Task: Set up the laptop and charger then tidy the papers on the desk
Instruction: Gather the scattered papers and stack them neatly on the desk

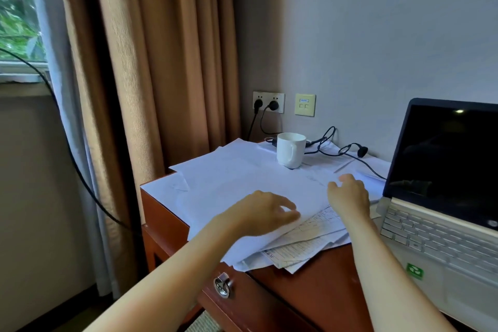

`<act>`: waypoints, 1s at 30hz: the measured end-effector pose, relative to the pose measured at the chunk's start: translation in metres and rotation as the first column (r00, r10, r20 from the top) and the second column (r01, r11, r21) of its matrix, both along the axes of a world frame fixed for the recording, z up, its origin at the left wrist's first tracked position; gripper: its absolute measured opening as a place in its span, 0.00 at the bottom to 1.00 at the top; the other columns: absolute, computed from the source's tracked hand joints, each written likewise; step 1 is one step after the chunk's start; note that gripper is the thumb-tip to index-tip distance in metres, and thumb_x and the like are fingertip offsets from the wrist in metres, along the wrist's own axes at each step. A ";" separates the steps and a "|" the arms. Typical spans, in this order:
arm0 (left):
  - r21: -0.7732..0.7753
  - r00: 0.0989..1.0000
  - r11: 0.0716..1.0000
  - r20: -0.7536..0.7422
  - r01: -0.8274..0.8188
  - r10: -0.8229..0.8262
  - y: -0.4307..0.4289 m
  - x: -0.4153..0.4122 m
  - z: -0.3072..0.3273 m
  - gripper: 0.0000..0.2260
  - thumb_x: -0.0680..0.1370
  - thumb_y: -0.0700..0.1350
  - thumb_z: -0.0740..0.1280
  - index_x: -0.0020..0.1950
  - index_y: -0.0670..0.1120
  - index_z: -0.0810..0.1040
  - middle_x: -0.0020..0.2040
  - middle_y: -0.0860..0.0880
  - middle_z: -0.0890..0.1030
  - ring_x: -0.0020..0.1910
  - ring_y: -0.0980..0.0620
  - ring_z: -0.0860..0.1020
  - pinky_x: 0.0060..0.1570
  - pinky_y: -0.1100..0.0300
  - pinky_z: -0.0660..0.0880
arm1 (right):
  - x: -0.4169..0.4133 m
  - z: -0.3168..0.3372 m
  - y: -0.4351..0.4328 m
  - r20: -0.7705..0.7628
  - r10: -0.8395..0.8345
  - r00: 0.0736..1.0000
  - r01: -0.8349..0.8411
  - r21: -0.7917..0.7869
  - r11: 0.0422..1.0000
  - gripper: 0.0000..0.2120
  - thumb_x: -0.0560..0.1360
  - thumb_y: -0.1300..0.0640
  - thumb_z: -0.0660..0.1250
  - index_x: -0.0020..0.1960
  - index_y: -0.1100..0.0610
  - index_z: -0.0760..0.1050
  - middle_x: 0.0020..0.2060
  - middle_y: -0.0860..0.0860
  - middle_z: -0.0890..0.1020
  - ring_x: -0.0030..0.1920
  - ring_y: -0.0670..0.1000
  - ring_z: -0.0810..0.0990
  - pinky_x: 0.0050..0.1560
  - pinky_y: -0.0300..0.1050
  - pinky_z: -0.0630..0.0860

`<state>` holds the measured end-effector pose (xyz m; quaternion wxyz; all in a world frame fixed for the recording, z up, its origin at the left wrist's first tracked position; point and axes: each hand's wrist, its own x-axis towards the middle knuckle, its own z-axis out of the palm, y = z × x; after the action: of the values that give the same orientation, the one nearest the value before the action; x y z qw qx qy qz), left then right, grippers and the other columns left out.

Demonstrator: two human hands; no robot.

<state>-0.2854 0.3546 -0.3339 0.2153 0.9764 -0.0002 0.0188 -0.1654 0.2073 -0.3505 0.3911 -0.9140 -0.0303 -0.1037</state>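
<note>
My left hand hovers blurred over the near left of the papers, fingers loosely spread and holding nothing. The papers lie right under both my hands, fanned across the desk from its left edge toward the laptop, with a mug standing on the far sheets. My right hand sits at the heap's right edge beside the laptop, fingers bent down out of sight so I cannot tell whether they grip; I judge each hand can push its own side inward.
</note>
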 end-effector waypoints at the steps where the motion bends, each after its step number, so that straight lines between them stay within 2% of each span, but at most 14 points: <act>1: -0.019 0.998 0.998 0.031 -0.059 0.059 0.006 0.001 0.000 0.17 0.80 0.57 0.57 0.66 0.54 0.72 0.65 0.52 0.76 0.63 0.51 0.73 0.63 0.56 0.69 | 0.003 -0.003 0.001 -0.042 -0.002 0.999 -0.003 -0.117 0.993 0.22 0.79 0.54 0.54 0.71 0.60 0.62 0.67 0.61 0.67 0.67 0.61 0.66 0.68 0.57 0.62; 3: 0.030 0.969 0.972 0.102 -0.231 0.227 0.024 0.002 -0.003 0.19 0.80 0.56 0.57 0.70 0.53 0.67 0.68 0.49 0.72 0.66 0.47 0.70 0.65 0.54 0.67 | 0.007 -0.007 0.002 -0.143 -0.039 0.989 -0.008 -0.316 0.949 0.25 0.79 0.50 0.53 0.74 0.59 0.56 0.70 0.60 0.64 0.70 0.61 0.61 0.72 0.59 0.54; 5: 0.104 0.905 0.899 0.053 -0.425 0.422 0.043 0.000 -0.008 0.24 0.80 0.56 0.57 0.74 0.50 0.59 0.71 0.43 0.65 0.69 0.42 0.66 0.67 0.50 0.64 | 0.009 -0.010 0.003 -0.220 -0.078 0.972 -0.024 -0.425 0.905 0.27 0.79 0.47 0.51 0.74 0.59 0.54 0.71 0.62 0.62 0.71 0.61 0.60 0.72 0.58 0.49; 7: 0.156 0.814 0.808 -0.039 -0.568 0.580 0.056 -0.005 -0.013 0.28 0.79 0.59 0.56 0.75 0.49 0.55 0.73 0.40 0.59 0.71 0.38 0.60 0.68 0.45 0.59 | 0.011 -0.011 0.003 -0.246 -0.091 0.965 -0.024 -0.428 0.904 0.28 0.79 0.46 0.51 0.73 0.60 0.55 0.70 0.63 0.62 0.70 0.62 0.60 0.72 0.56 0.50; 9: 0.177 0.745 0.745 -0.076 -0.644 0.662 0.065 -0.010 -0.019 0.29 0.78 0.61 0.55 0.75 0.49 0.53 0.74 0.39 0.56 0.72 0.37 0.58 0.69 0.42 0.56 | 0.009 -0.009 0.003 -0.248 -0.080 0.965 -0.020 -0.379 0.925 0.27 0.79 0.47 0.52 0.73 0.61 0.55 0.70 0.63 0.62 0.70 0.62 0.61 0.70 0.55 0.54; 11: 0.166 0.716 0.722 -0.102 -0.672 0.691 0.071 -0.013 -0.024 0.30 0.78 0.63 0.54 0.75 0.50 0.54 0.73 0.40 0.59 0.71 0.38 0.61 0.68 0.42 0.59 | 0.007 -0.006 0.003 -0.231 -0.059 0.971 -0.030 -0.365 0.931 0.26 0.79 0.48 0.52 0.72 0.61 0.56 0.69 0.63 0.62 0.69 0.61 0.61 0.68 0.55 0.59; 15: 0.090 0.734 0.735 -0.049 -0.672 0.677 0.071 -0.013 -0.023 0.28 0.78 0.59 0.58 0.74 0.48 0.57 0.71 0.42 0.63 0.69 0.40 0.63 0.65 0.46 0.65 | 0.005 -0.003 0.002 -0.161 -0.048 0.986 -0.012 -0.356 0.934 0.23 0.79 0.51 0.53 0.70 0.61 0.59 0.67 0.61 0.67 0.68 0.61 0.63 0.65 0.57 0.62; 19: 0.030 0.707 0.707 -0.024 -0.706 0.707 0.071 -0.015 -0.020 0.28 0.77 0.57 0.61 0.72 0.47 0.59 0.70 0.42 0.63 0.68 0.40 0.64 0.65 0.47 0.65 | 0.007 -0.005 -0.001 -0.148 -0.105 0.983 0.067 -0.245 0.967 0.23 0.79 0.51 0.56 0.69 0.63 0.62 0.65 0.63 0.68 0.65 0.64 0.66 0.63 0.55 0.65; 21: 0.035 0.685 0.687 -0.043 -0.726 0.727 0.074 -0.017 -0.021 0.28 0.77 0.58 0.61 0.72 0.47 0.59 0.70 0.41 0.62 0.68 0.40 0.64 0.64 0.48 0.64 | 0.009 -0.007 -0.004 -0.160 -0.091 0.983 0.067 -0.151 0.986 0.22 0.78 0.52 0.57 0.66 0.65 0.64 0.60 0.64 0.72 0.60 0.64 0.70 0.56 0.52 0.70; 22: 0.031 0.673 0.675 -0.053 -0.738 0.738 0.076 -0.019 -0.022 0.29 0.77 0.59 0.60 0.72 0.47 0.59 0.70 0.41 0.63 0.68 0.40 0.64 0.64 0.49 0.64 | 0.010 -0.007 -0.005 -0.165 -0.056 0.985 0.042 -0.086 0.995 0.19 0.78 0.53 0.58 0.61 0.66 0.68 0.52 0.63 0.75 0.52 0.62 0.74 0.47 0.48 0.72; 24: 0.032 0.644 0.646 -0.052 -0.763 0.763 0.079 -0.023 -0.023 0.29 0.76 0.60 0.60 0.72 0.46 0.59 0.69 0.41 0.64 0.68 0.40 0.64 0.64 0.50 0.63 | 0.011 -0.006 -0.005 -0.178 0.009 0.984 -0.006 0.015 1.000 0.11 0.77 0.57 0.59 0.42 0.65 0.70 0.35 0.57 0.73 0.35 0.55 0.71 0.31 0.40 0.64; 26: 0.031 0.613 0.615 -0.049 -0.788 0.788 0.083 -0.026 -0.023 0.30 0.75 0.60 0.61 0.71 0.46 0.59 0.68 0.41 0.63 0.68 0.40 0.64 0.63 0.50 0.63 | 0.011 -0.005 -0.005 -0.179 0.045 0.983 -0.035 0.062 0.997 0.11 0.75 0.63 0.59 0.34 0.61 0.66 0.29 0.54 0.69 0.29 0.52 0.66 0.28 0.39 0.59; 28: -0.019 0.595 0.596 -0.081 -0.803 0.799 0.087 -0.029 -0.021 0.32 0.76 0.60 0.62 0.73 0.46 0.56 0.69 0.40 0.61 0.66 0.40 0.66 0.62 0.51 0.66 | 0.011 -0.006 -0.006 -0.153 0.091 0.984 -0.078 0.091 0.993 0.09 0.74 0.66 0.59 0.36 0.63 0.71 0.29 0.55 0.70 0.29 0.52 0.66 0.29 0.39 0.59; 30: -0.134 0.602 0.588 -0.110 -0.798 0.791 0.089 -0.032 -0.017 0.34 0.77 0.56 0.63 0.75 0.44 0.52 0.71 0.38 0.57 0.65 0.39 0.69 0.58 0.53 0.69 | 0.010 -0.005 -0.006 -0.108 0.108 0.988 -0.092 0.147 0.985 0.09 0.74 0.67 0.59 0.45 0.68 0.77 0.34 0.57 0.72 0.34 0.54 0.68 0.33 0.41 0.61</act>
<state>-0.3170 0.4437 -0.3512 0.2665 0.8519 0.4409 0.0940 -0.1552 0.2018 -0.3558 0.4606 -0.8858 -0.0462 -0.0326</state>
